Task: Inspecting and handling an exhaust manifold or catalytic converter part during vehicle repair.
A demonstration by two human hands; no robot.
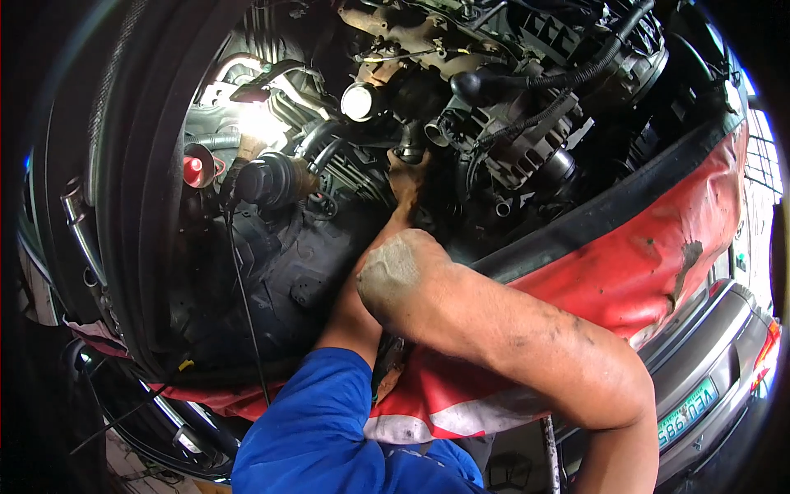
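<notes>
Deep in the engine bay, my left hand point(406, 185) reaches up from the blue sleeve. Its thumb and a finger close round the lower end of a dark cylindrical metal fitting point(409, 142). My bent right arm comes in from the lower right, crossing in front of the left forearm. At its end my right hand point(391, 270) shows only a rounded side with a greyish, textured patch. Its fingers are hidden, so whether it holds anything does not show. Right of the fitting is an open metal pipe end point(438, 132), beside a finned alternator point(527, 152). A pale round disc point(357, 102) lies to the left.
A bright lamp point(265, 128) lights the left side, above a black round-capped canister point(265, 179). A red and white cover point(609, 263) drapes over the front edge. One thin black cable point(245, 305) hangs at left. Beyond stands a grey car point(691, 354).
</notes>
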